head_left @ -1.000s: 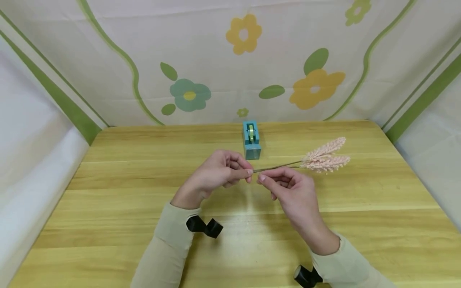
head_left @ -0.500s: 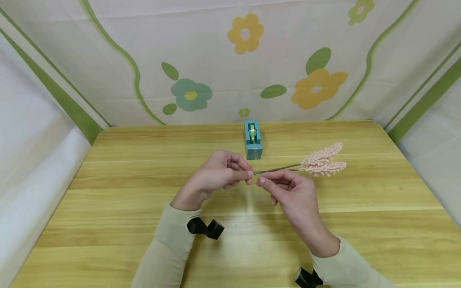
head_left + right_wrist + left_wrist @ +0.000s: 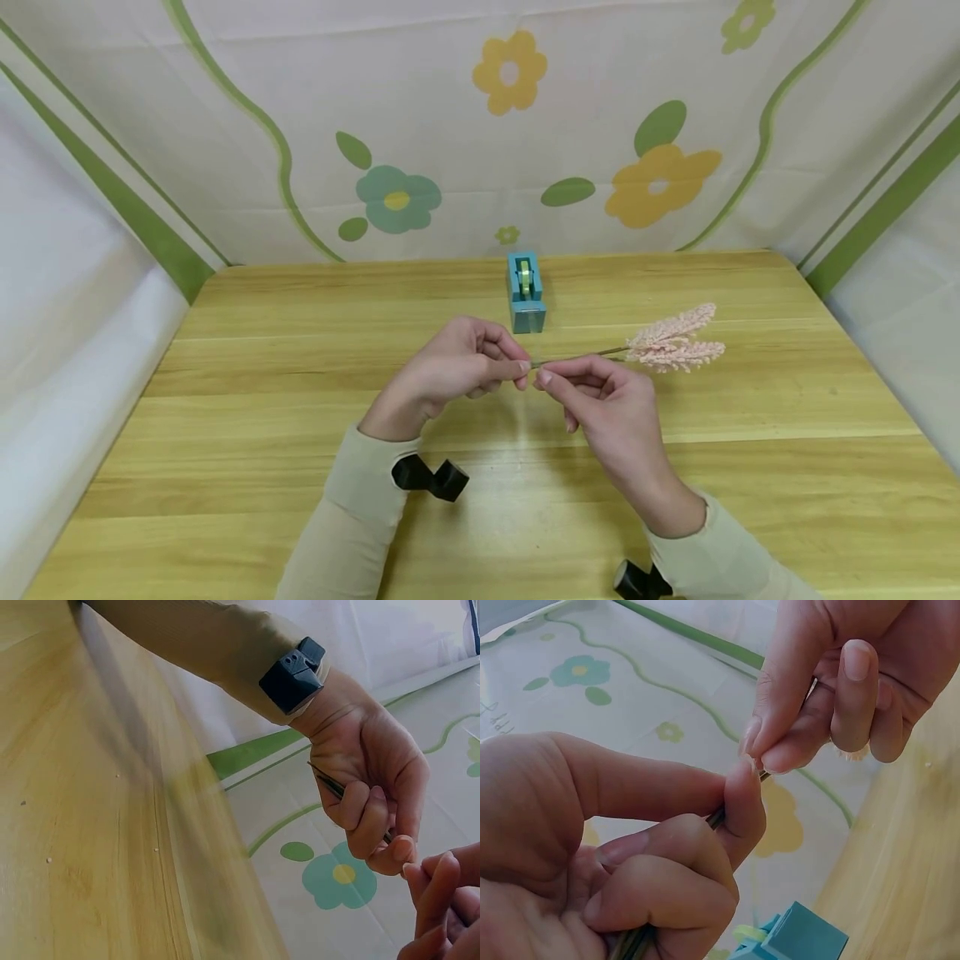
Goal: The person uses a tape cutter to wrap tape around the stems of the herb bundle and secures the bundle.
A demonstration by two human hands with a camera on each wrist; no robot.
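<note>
Both hands pinch the stem [image 3: 577, 357] above mid-tabletop: left hand [image 3: 450, 367] gripping its end, right hand [image 3: 607, 396] fingertips meeting it. Wrapping looks barely begun; dispenser [image 3: 526, 292] sits behind, toward the far edge.

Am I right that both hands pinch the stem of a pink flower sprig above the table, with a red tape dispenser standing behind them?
Not quite: the tape dispenser is teal blue, not red, as the head view shows. The rest holds: the left hand and right hand pinch the stem of the pink flower sprig above the table.
</note>
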